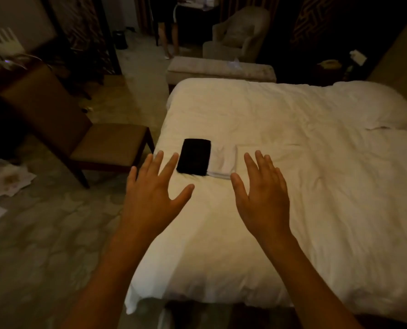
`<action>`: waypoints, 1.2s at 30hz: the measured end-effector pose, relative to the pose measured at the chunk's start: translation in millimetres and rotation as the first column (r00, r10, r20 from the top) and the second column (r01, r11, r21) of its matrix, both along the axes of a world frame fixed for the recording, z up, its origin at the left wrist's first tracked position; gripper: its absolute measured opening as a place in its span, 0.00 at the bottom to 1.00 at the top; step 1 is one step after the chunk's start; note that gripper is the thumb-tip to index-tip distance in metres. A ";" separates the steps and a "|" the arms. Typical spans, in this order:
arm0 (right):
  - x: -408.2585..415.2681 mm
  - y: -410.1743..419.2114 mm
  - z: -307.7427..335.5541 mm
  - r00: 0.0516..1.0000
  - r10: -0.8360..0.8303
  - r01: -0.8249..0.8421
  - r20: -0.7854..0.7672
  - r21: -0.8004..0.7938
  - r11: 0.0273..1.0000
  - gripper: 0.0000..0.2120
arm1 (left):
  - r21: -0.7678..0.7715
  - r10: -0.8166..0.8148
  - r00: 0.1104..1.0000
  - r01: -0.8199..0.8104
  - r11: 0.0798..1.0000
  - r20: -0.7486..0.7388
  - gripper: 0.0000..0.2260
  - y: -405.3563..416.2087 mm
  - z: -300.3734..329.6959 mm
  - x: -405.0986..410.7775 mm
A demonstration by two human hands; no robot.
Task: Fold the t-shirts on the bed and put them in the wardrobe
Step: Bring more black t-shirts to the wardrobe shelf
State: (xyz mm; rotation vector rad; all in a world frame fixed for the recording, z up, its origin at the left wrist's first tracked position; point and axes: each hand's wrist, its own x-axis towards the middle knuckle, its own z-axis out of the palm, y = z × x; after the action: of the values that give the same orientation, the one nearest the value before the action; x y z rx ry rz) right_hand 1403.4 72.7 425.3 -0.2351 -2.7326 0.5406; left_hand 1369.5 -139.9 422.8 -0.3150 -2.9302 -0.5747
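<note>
Hovering spread-fingered: left hand, right hand; folded black t-shirt just beyond.

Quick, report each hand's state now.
Left hand: open, fingers spread, holding nothing.
Right hand: open, fingers straight, holding nothing.

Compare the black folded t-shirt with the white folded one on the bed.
The black t-shirt stands out sharply against the bed; the white t-shirt nearly blends in. The black one lies left, nearer the bed's edge; the white one right. Both are folded, side by side.
</note>
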 end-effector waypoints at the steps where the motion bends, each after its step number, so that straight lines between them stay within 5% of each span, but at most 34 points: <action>1: -16.0 -11.5 -2.2 1.000 -0.005 0.005 0.004 0.000 1.000 0.37 | -0.001 -0.007 1.000 0.007 1.000 0.010 0.39 -10.7 -4.5 -16.0; 16: -225.8 -30.8 -77.5 0.984 -0.045 0.063 0.170 -0.107 0.992 0.29 | 0.032 -0.054 0.994 0.051 0.998 0.099 0.35 -5.9 -92.5 -259.5; 36: -498.1 -20.2 -413.3 0.895 -0.026 0.196 0.445 -0.342 0.919 0.30 | 0.195 -0.045 0.887 -0.051 0.979 0.460 0.33 42.2 -420.2 -514.7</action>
State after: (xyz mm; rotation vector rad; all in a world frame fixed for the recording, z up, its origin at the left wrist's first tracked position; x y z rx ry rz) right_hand 905.4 52.5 12.0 -0.6847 -2.9784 1.1035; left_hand 854.8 -97.7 2.6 -0.1647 -3.2739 -1.0756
